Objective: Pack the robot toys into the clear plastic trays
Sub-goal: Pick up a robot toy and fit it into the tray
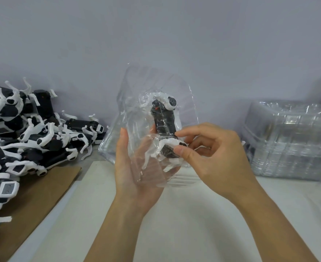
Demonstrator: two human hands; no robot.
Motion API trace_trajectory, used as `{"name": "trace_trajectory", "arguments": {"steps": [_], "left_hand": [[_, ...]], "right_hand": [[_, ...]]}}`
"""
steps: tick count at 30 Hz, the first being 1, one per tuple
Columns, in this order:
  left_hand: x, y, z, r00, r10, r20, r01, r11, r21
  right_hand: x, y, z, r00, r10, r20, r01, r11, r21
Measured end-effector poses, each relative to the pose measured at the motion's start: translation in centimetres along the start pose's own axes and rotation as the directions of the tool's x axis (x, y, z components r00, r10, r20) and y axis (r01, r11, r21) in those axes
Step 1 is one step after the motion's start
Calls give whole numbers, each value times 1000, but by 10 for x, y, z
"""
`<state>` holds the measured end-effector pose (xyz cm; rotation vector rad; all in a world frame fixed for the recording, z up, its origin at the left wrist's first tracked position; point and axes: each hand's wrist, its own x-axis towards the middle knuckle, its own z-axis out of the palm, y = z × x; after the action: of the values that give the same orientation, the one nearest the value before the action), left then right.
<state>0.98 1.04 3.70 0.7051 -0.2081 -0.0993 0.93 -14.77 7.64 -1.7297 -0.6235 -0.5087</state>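
— Head view first: where do we stand with this one?

— We have a clear plastic tray (152, 118) lifted off the white table (193, 214), resting on our left hand (137, 167). That palm faces up under the tray, fingers extended and showing through the plastic, thumb along the left edge. One black-and-white robot toy (164, 121) lies in the tray, nose pointing away from us.

— And our right hand?

— Our right hand (212, 154) pinches the toy's near end, thumb and forefinger closed on a white leg part, the other fingers curled loosely behind. We judge we are seating the toy into its moulded recess; whether it is fully pressed home we cannot tell through the glare.

— So how much is left?

— Nearly everything, by the look of it. A large heap of unpacked robot toys (29, 133) lies at the left, partly on a sheet of brown cardboard (48, 188). A stack of clear trays (292, 140) sits at the right against the wall; it is too blurred to say whether any hold toys.

— Then this toy is one among many?

— Yes, we reckon the bulk of the packing lies ahead.
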Motion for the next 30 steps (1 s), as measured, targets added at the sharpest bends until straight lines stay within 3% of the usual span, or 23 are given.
{"name": "trace_trajectory", "arguments": {"steps": [6, 10, 14, 24, 30], "left_hand": [[0, -3, 9, 999, -44, -16, 44, 999, 25], [2, -4, 9, 996, -49, -71, 61, 983, 176], [0, -5, 11, 981, -106, -164, 153, 941, 303], [-3, -5, 16, 982, -106, -157, 150, 943, 296], [-8, -2, 29, 994, -21, -112, 73, 872, 483]], "right_hand": [[-1, 1, -3, 996, -3, -85, -3, 997, -71], [2, 1, -1, 963, -42, -267, 8, 992, -128], [4, 2, -7, 934, -51, -353, -8, 986, -165], [4, 8, -11, 929, 25, -369, -74, 990, -119], [5, 9, -22, 937, 56, -345, -101, 988, -115]]}}
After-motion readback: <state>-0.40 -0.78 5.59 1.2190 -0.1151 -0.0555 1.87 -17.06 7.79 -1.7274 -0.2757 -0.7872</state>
